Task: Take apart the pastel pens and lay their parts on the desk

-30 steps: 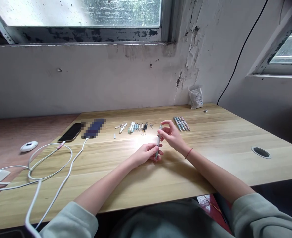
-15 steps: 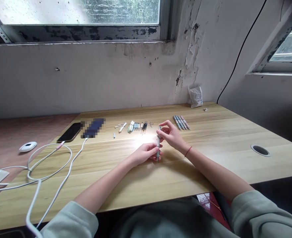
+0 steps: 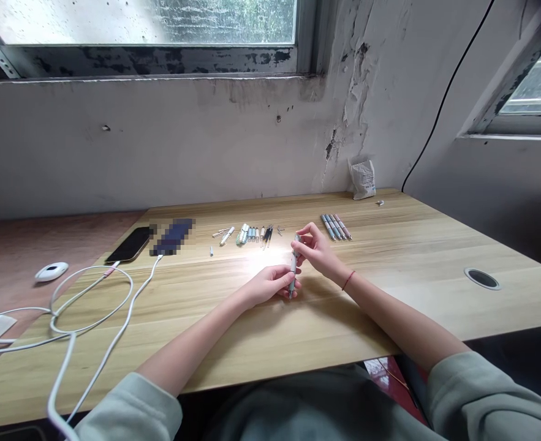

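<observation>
A pale pen (image 3: 293,264) stands nearly upright above the wooden desk, its tip pointing down. Around its lower barrel the fingers of my left hand (image 3: 270,285) are closed. My right hand (image 3: 317,250) pinches the pen's upper end between thumb and fingers. Beyond my hands lie pen parts: pale barrels (image 3: 243,234), short grip pieces (image 3: 254,234), dark refills (image 3: 268,236) and small metal bits (image 3: 280,231). Several whole pens (image 3: 336,227) rest side by side past my right hand.
Two phones, one black (image 3: 130,245) and one blurred out (image 3: 174,237), lie at the left with white cables (image 3: 127,318). A white oval device (image 3: 51,272) is farther left. A small white packet (image 3: 363,179) leans on the wall. A round cable hole (image 3: 482,278) is at the right.
The pen's lower tip sits slightly higher and shows less of a point than before. Both hands keep nearly the same place and grip.
</observation>
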